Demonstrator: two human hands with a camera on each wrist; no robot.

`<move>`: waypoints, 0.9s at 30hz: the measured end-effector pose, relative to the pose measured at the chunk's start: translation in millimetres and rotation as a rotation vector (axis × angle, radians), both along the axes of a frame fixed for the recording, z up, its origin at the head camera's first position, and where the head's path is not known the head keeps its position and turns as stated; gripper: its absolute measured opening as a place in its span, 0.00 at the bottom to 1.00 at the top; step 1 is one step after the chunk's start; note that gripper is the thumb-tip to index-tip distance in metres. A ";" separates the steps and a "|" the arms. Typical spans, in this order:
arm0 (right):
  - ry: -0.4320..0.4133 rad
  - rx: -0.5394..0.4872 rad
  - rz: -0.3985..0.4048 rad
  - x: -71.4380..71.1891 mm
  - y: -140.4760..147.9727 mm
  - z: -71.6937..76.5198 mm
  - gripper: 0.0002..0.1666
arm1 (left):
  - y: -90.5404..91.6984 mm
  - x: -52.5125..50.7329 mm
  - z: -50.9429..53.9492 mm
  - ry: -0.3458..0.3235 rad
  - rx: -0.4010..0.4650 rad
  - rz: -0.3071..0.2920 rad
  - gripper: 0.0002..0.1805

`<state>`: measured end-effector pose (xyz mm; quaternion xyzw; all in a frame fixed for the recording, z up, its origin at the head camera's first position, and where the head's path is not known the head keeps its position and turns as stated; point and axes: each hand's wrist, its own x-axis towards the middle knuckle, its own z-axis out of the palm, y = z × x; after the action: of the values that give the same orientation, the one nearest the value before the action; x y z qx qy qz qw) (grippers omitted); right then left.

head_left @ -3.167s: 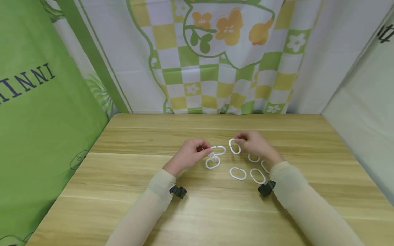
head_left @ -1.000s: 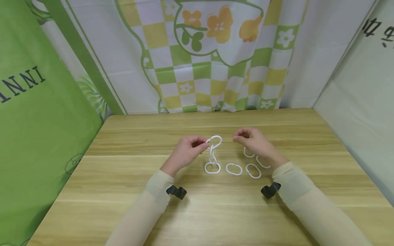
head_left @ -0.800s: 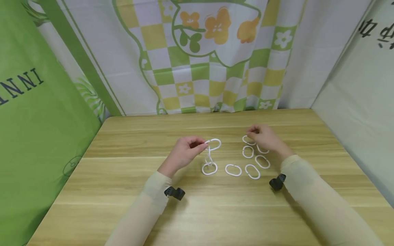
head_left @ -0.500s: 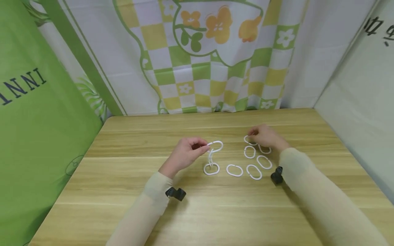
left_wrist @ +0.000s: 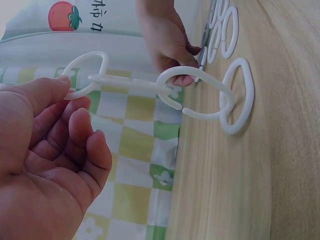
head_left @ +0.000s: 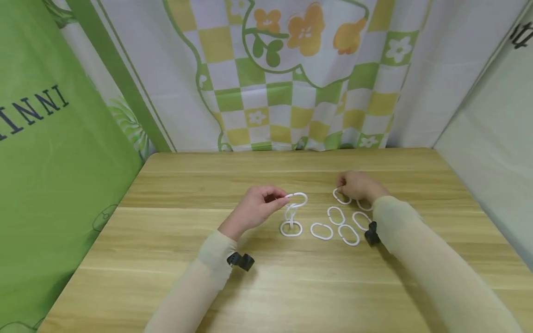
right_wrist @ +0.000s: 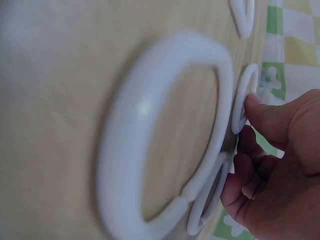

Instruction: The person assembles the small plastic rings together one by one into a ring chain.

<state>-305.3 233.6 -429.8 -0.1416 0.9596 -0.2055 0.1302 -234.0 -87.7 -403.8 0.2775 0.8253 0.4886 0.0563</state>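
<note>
My left hand point(head_left: 257, 208) pinches the top ring point(left_wrist: 103, 64) of a short chain of white oval plastic rings between thumb and index finger. Each ring has a small split. Below the held one, the linked rings hang down, and the lowest ring point(left_wrist: 248, 92) lies flat on the table. Farther right, my right hand point(head_left: 360, 186) pinches a loose white ring point(right_wrist: 239, 97) at its edge, low over the tabletop. Part of that ring hides behind the fingers in the head view. Another ring point(head_left: 364, 209) lies just under the right hand, partly covered.
Several loose rings, among them a flat one point(head_left: 322, 238) beside the chain, lie between the hands and below the right wrist. The wood-grain table point(head_left: 187, 286) ends at a patterned curtain point(head_left: 279, 92). A green cloth point(head_left: 62, 185) hangs at the left.
Earlier my right hand held a ring beside the chain; that ring now appears to top the chain in my left hand. The right hand has moved right to another ring. The head view has shifted slightly.
</note>
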 end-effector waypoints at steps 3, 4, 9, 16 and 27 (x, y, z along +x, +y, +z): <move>0.008 -0.053 0.002 5.1 -0.5 0.8 0.06 | 1.2 -0.1 0.2 0.022 -0.011 -0.008 0.09; 0.014 -0.084 -0.005 7.0 -0.7 1.5 0.06 | 1.6 -0.1 0.4 0.028 -0.014 -0.010 0.09; 0.068 -0.207 -0.021 16.6 -4.1 7.7 0.07 | 2.9 -0.2 0.0 0.041 -0.003 -0.017 0.08; 0.116 -0.331 -0.054 38.0 -22.3 23.4 0.14 | 2.8 -1.7 -4.6 0.041 0.011 -0.013 0.08; 0.210 -0.462 -0.084 74.3 -62.5 37.9 0.11 | 10.7 0.7 -9.5 0.070 -0.004 -0.027 0.08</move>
<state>-231.0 171.1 -392.0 -0.1482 0.9005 -0.4085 -0.0147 -233.3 -77.0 -413.3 0.3054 0.8239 0.4761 0.0347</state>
